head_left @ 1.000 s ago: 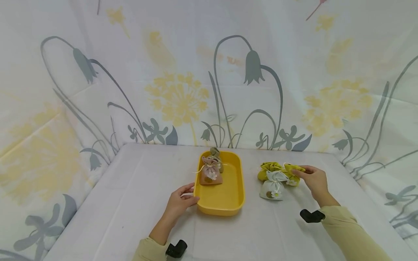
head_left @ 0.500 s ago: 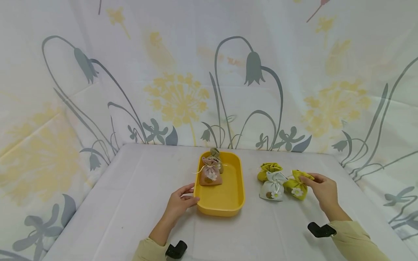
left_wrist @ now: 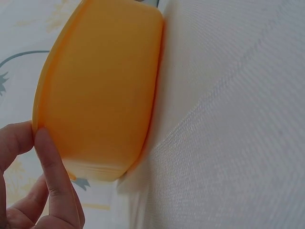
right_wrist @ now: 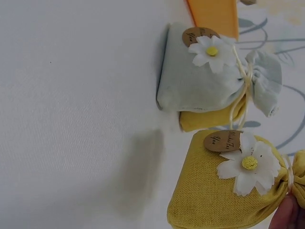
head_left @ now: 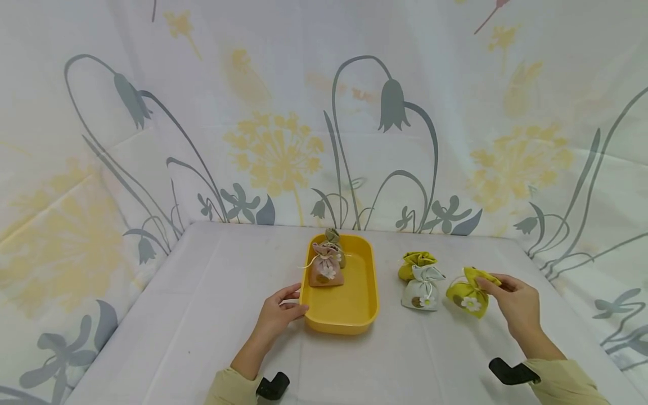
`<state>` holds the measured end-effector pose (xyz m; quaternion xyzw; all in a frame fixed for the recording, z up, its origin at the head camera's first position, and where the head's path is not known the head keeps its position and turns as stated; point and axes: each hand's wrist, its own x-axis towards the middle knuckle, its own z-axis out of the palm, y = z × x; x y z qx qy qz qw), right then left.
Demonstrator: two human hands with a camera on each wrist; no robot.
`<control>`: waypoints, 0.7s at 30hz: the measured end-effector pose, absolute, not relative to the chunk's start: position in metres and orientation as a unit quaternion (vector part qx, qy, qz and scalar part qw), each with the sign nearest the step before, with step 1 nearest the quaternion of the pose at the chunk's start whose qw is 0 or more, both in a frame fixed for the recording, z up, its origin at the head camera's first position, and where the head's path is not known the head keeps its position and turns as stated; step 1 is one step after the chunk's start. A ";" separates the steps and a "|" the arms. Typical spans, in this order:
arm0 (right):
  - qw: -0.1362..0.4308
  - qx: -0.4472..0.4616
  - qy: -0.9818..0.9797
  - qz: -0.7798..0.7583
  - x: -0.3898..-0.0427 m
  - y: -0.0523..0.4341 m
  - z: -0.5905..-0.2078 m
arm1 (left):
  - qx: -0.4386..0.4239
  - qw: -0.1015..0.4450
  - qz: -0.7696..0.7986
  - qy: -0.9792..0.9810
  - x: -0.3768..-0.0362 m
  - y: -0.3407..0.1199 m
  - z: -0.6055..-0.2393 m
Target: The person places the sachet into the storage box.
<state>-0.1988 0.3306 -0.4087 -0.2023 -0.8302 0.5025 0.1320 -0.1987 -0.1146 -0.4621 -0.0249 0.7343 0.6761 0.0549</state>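
From overhead, the right hand (head_left: 516, 304) pinches a yellow pouch (head_left: 468, 292) by its gathered top, lifted just right of a white pouch (head_left: 422, 287). The left hand (head_left: 278, 312) grips the yellow tray (head_left: 354, 315) by its near corner. The right wrist view alone shows the pouch's (right_wrist: 228, 186) daisy and brown tag, while 2 pouches in the tray appear only overhead.

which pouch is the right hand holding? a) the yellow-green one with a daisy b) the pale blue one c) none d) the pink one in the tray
a: the right hand pinches the gathered top of the yellow-green pouch, lifted beside the pale blue pouch, while the pink pouch sits in the yellow tray.
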 end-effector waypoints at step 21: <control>0.164 -0.167 -0.818 0.526 -0.180 0.301 -0.408 | -0.025 0.054 0.671 0.739 -0.197 -0.115 -0.459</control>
